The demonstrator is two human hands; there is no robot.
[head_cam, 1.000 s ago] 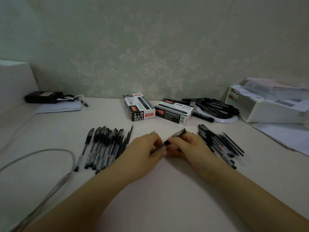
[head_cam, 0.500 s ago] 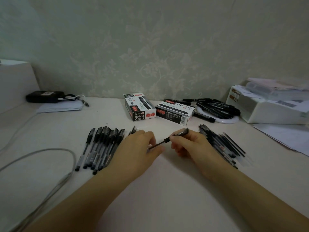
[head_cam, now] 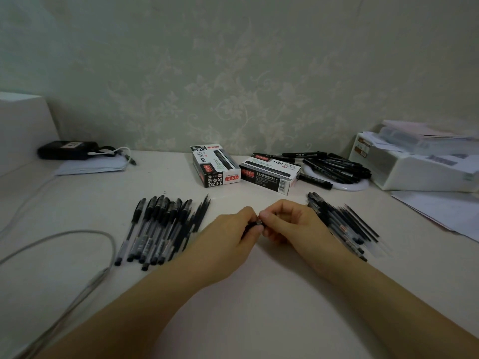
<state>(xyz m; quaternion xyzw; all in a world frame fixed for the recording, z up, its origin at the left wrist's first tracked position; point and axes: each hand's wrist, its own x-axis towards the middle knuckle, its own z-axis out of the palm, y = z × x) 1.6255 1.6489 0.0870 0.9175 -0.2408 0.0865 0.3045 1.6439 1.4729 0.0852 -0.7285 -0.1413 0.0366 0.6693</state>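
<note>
My left hand and my right hand meet fingertip to fingertip at the middle of the white table. Between them they pinch one black pen, of which only a short dark piece shows; the rest is hidden inside my fingers. A row of several assembled black pens lies to the left of my left hand. Another pile of pen barrels and thin refills lies just right of my right hand.
Two black-and-white pen boxes lie behind my hands. Several black markers rest on a white ring at back right, beside a white box and papers. A grey cable loops at left; a black device sits back left.
Half a second ago the hands were apart, the right one holding a pen with its refill pointing toward the left. Now the hands have closed together and the pen is mostly hidden.
</note>
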